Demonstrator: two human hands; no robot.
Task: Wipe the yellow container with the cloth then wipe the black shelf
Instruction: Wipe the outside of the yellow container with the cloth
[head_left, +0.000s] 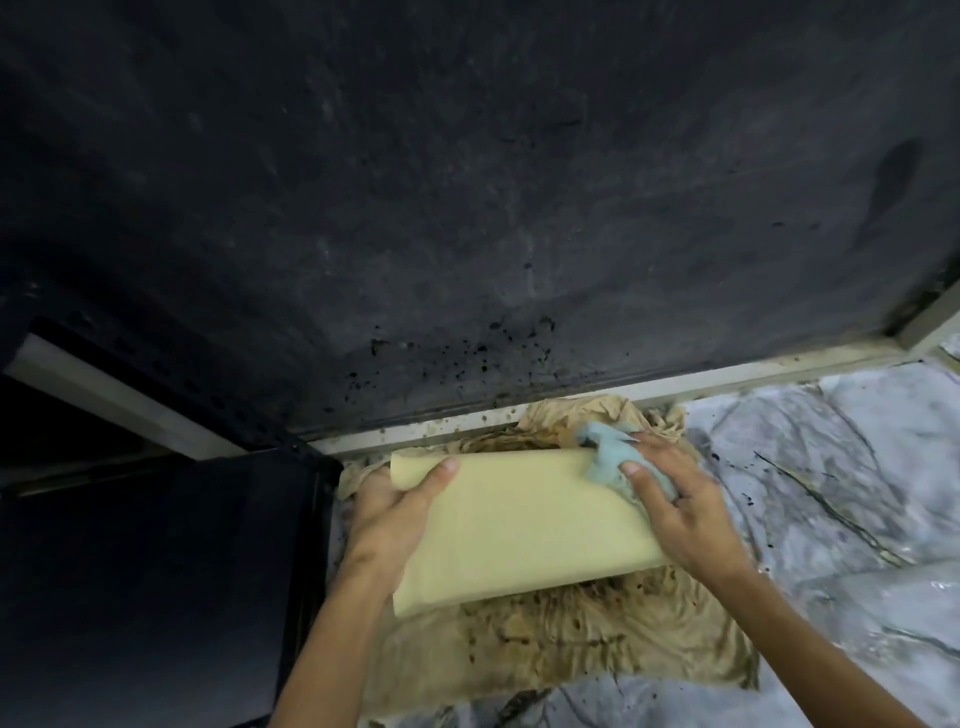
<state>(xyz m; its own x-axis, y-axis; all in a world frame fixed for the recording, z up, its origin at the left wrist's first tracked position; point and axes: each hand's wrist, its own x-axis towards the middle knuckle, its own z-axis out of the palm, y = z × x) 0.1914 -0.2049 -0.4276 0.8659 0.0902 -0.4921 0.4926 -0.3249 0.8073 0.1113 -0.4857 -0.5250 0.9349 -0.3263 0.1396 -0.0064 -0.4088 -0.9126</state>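
Observation:
The yellow container (519, 525) lies with a broad flat side facing up, over a stained brown rag on the floor. My left hand (395, 514) grips its left edge, thumb on top near the far corner. My right hand (680, 509) presses a crumpled light blue cloth (613, 452) against the container's far right corner. The black shelf (145, 582) stands at the lower left, its top surface dark and bare.
A stained brown rag (571, 644) is spread under the container. The marble-patterned floor (831, 493) stretches to the right with black streaks. A dark speckled wall (467, 208) rises behind, with a pale skirting strip (675, 387) at its foot.

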